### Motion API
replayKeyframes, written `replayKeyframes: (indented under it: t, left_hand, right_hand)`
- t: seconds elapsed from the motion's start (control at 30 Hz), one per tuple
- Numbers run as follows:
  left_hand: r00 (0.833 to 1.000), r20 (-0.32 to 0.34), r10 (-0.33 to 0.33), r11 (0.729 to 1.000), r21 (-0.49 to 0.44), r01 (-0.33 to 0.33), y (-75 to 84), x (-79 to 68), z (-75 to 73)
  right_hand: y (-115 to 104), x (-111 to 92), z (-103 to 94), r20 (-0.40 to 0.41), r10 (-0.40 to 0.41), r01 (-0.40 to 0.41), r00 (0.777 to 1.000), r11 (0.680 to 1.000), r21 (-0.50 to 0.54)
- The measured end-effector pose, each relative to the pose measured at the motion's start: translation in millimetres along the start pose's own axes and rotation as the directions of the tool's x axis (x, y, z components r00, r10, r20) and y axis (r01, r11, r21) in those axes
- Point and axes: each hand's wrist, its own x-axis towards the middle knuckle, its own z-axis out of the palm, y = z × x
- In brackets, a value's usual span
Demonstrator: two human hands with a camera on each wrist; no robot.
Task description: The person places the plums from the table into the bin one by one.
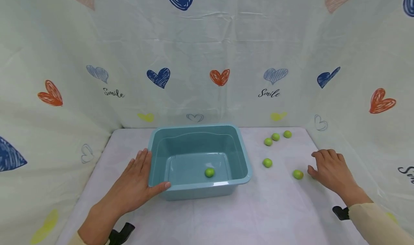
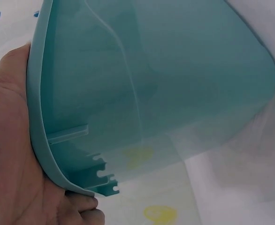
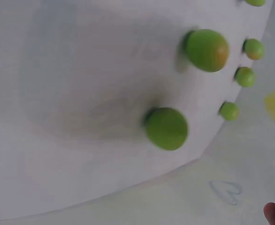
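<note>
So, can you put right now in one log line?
left hand: touching basin; right hand: beside green fruit, apart; basin: one fruit inside; table: more fruits

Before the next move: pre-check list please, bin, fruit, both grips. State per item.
1. Left grip in contact with the bin: ok, at its left side, thumb over the near rim.
2. Bin upright, opening up: ok, one green fruit on its floor.
3. Right grip free: ok, holds nothing.
4. Right grip on the nearest loose fruit: not ok, a gap shows between thumb and fruit.
5. That fruit clear of its neighbours: ok, it sits apart from the four other fruits on the table.
6. How firmly the left grip presses: cannot tell.
</note>
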Motion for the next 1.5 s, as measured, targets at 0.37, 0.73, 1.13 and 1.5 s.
replayKeyframes:
  t: [0.37,0.73,1.13,1.5]
  left_hand:
    - [1.0,-0.002,0.0,1.0,-0.006,0.0,-1.8,0.3,0.3]
    - [1.0,-0.008,-0.003,1.0,-0.008,0.003,0.7,-0.9,-0.1]
    - [1.0,-0.007,-0.011,1.0,-0.018,0.011,1.0,-0.8,0.4]
    - [1.0,-0.011,-0.005,1.0,-0.007,0.005,1.5,-1.5,0.1]
  right_hand:
    - [26,-45,39.3,0.092,0.041,-0.037,0.995,0.998,-0.047]
    - [23,-46,53.6,0.2,0.116,-0.101,0.973,0.991,-0.083]
    - [20,-47,56.9,0.186,0.189,-0.183,0.964,0.982,-0.051]
    - [9,-16,33.3,0.043,0.151,-0.15,0.988,0.988,-0.023]
